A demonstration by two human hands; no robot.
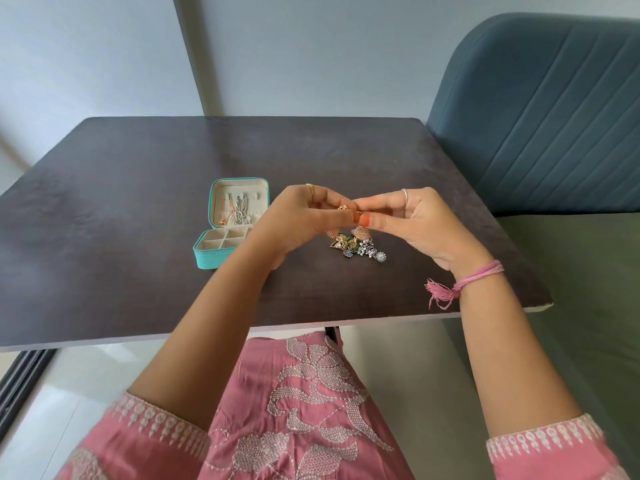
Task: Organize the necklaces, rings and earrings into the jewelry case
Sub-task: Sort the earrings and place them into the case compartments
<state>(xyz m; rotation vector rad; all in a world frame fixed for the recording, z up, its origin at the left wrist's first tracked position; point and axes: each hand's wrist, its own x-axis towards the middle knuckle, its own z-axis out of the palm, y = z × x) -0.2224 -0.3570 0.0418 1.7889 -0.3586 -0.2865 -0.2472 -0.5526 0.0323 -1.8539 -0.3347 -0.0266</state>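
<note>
A small teal jewelry case (pixel 212 258) lies open on the dark table, its lid (pixel 211 202) raised at the back. Thin necklace chains (pixel 239 211) hang inside the lid. The cream compartments (pixel 225 239) in the base look bare where visible. A heap of earrings (pixel 356 245), gold, green and silver, lies right of the case. Above that heap, my left hand (pixel 301 223) and my right hand (pixel 412 223) meet, both pinching one small gold earring (pixel 343 208) between their fingertips. The earring is mostly hidden by my fingers.
The dark table (pixel 138 202) ends near my lap at a pale front edge (pixel 207 336). A blue-grey padded chair (pixel 540 116) stands at the right, close to the table's corner. A pink thread band (pixel 474 278) circles my right wrist.
</note>
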